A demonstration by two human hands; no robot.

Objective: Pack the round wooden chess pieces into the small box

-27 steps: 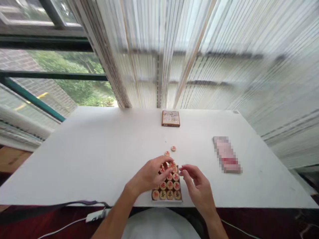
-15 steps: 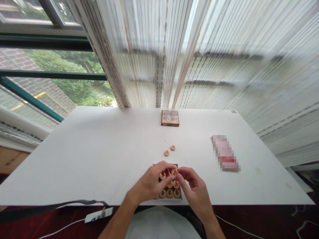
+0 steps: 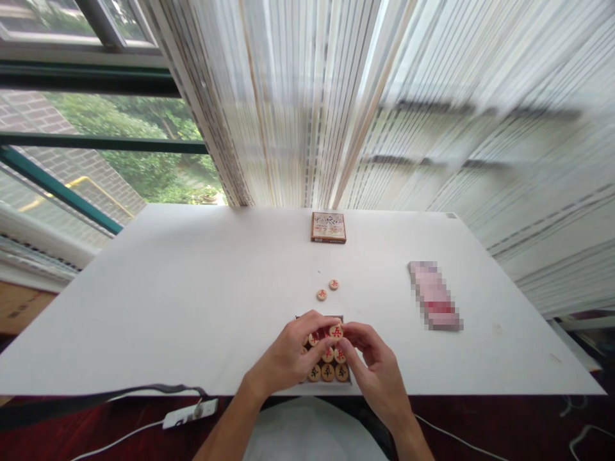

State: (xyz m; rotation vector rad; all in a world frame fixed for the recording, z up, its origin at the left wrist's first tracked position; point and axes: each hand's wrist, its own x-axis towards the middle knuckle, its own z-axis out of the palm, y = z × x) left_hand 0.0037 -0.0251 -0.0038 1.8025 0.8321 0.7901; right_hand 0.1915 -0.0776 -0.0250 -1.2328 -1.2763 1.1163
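Centrally, at near edge of table [image 3: 192,288]: box of wooden discs [image 3: 339,317] beneath both hands.
Left hand [image 3: 288,355] and right hand [image 3: 375,365] curled, fingertips apparently pinching one red-marked disc [image 3: 336,331]; rows partly hidden. Beyond: two loose discs [image 3: 321,294], small patterned box [image 3: 328,227]; blurred pink item [image 3: 435,296] well right.

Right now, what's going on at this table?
A person is at a white table with both hands over a small box of round wooden game pieces near its front edge. The left hand and right hand meet at one red-marked piece at the box's far end; which hand grips it is unclear. Two loose pieces lie just beyond, and a flat printed box sits farther back.
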